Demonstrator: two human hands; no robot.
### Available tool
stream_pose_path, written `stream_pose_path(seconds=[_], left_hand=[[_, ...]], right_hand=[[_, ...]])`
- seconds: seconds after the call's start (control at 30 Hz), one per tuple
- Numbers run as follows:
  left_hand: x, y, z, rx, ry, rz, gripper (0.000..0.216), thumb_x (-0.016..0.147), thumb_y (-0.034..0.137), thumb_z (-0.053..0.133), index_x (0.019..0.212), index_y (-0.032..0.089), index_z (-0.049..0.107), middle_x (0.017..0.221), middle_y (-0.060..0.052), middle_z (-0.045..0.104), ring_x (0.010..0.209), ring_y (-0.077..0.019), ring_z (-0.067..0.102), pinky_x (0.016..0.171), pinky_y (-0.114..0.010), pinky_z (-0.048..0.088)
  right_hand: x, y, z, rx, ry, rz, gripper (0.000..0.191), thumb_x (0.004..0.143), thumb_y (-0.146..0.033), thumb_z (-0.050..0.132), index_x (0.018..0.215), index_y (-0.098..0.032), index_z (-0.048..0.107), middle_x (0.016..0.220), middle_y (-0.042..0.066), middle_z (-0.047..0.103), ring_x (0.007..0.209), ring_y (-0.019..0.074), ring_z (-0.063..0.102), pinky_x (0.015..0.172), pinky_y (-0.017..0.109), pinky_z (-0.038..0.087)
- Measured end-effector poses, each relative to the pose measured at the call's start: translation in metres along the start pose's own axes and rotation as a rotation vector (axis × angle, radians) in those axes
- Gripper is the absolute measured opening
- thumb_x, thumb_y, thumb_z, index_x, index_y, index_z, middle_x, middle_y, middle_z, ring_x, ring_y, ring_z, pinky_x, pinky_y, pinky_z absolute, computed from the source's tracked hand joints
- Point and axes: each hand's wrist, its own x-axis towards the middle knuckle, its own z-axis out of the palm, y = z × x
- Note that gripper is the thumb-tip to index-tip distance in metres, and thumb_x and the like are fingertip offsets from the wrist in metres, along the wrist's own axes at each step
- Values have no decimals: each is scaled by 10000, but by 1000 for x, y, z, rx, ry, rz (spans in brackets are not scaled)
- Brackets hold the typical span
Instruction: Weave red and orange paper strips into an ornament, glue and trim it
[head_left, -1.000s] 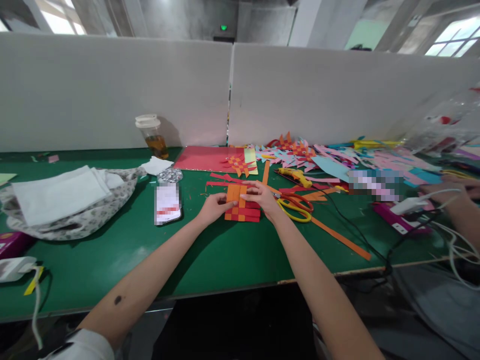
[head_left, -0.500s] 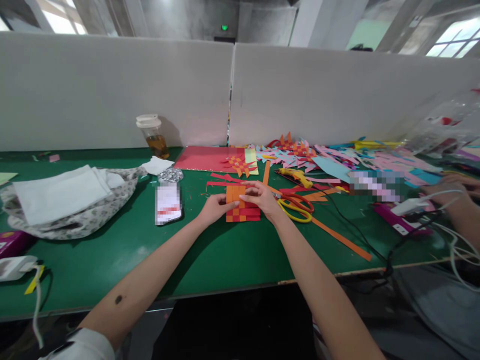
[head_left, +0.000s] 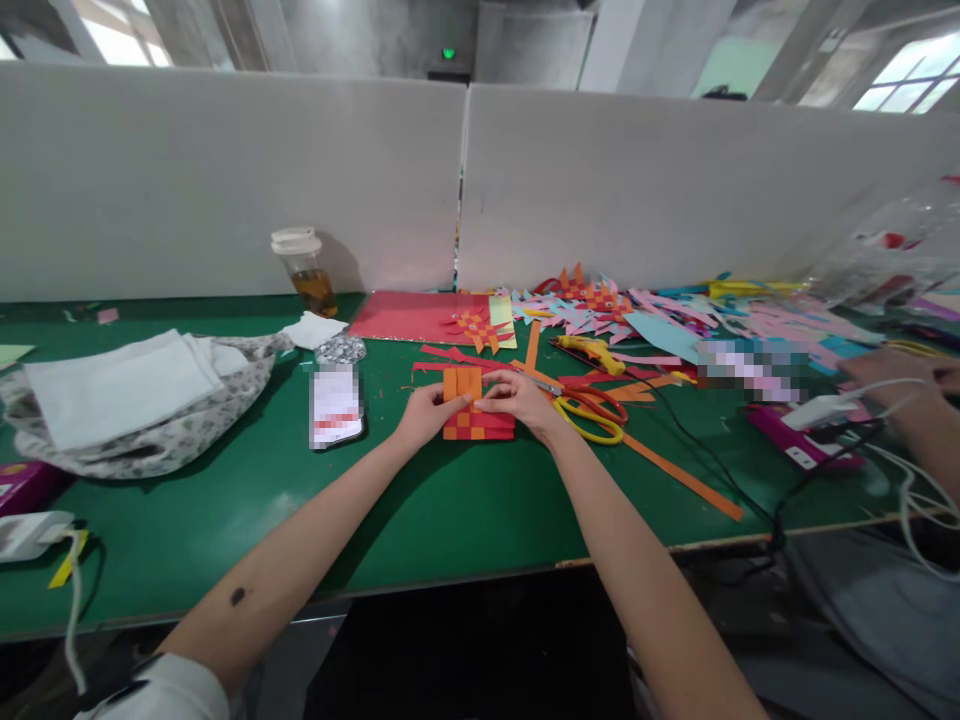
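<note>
Between my two hands is a small piece of woven paper strips (head_left: 463,432), orange and red in a checked pattern. Loose orange strip ends stand at its top and red ends point right. My left hand (head_left: 426,412) grips its left edge, thumb across the front. From the right, my right hand (head_left: 521,402) pinches the weave near its middle, with some fingers hidden behind the paper. Just right of that hand lie scissors (head_left: 600,425) with yellow and orange handles. Red paper strips (head_left: 442,365) lie behind the weave.
Behind are red paper sheets (head_left: 412,318), finished woven fish shapes (head_left: 478,328) and a heap of coloured strips. A yellow glue gun (head_left: 596,352) trails a black cable rightward. To the left are a phone (head_left: 335,405), a drink cup (head_left: 307,275) and a cloth bundle (head_left: 150,400). Another person's hand (head_left: 892,375) is far right.
Both hands have shifted the woven paper slightly left. My right fingers have come lower and closer to my left thumb on the front of the weave.
</note>
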Motion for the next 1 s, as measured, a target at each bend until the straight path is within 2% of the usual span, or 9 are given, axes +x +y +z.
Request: stream_pose_path(seconds=[0.23,0.4,0.53,0.6,0.77,0.87,1.0], left_hand=[[5,-4,-2,-65,27,-40,384,607,418,701,882,150,688,838,-72,703,757,-207,646,709,-338,507],[6,-5,-2,-131,92,-60,388,608,415,704,895,154,683,860,-74,699,749,-198,646,715,-339,511],[7,-6,-3,-160,114,-38,416,625,446,685,911,146,654,884,-72,693,787,-196,640,721,-320,507],[8,-7,-4,-171,112,-14,435,637,454,675,941,145,636,898,-72,688,796,-192,636,726,-314,504],[7,-7,-3,-178,130,1,430,647,454,670,943,145,620,909,-68,680,789,-183,635,741,-313,501],[4,-3,-1,-220,121,-3,409,650,443,672,925,145,624,916,-71,680,801,-190,637,756,-330,501],[3,1,0,-222,111,-22,446,572,377,747,931,142,626,909,-81,686,802,-207,642,769,-364,504]], right_hand=[[0,1,-1,-20,-1,-10,506,514,-325,766,948,-168,557,713,13,648,691,134,606,724,308,469],[-1,-3,1,-70,6,-40,478,512,-339,772,934,-187,605,921,35,622,820,136,568,722,272,454],[-4,-8,2,-82,-14,-29,506,550,-367,753,1001,-201,593,722,-19,580,646,103,529,618,256,452],[-5,-8,3,-36,-27,-21,507,557,-357,753,1011,-209,582,673,-38,565,613,96,528,618,259,459],[-3,-4,4,57,-25,-19,479,536,-287,768,969,-203,582,774,-5,643,693,121,600,710,302,489],[-2,-2,4,67,18,-22,453,537,-272,761,947,-193,586,743,-5,654,671,130,613,715,323,499],[-1,-2,3,61,23,-34,452,536,-271,759,947,-196,586,758,-1,663,677,137,621,711,328,503]])
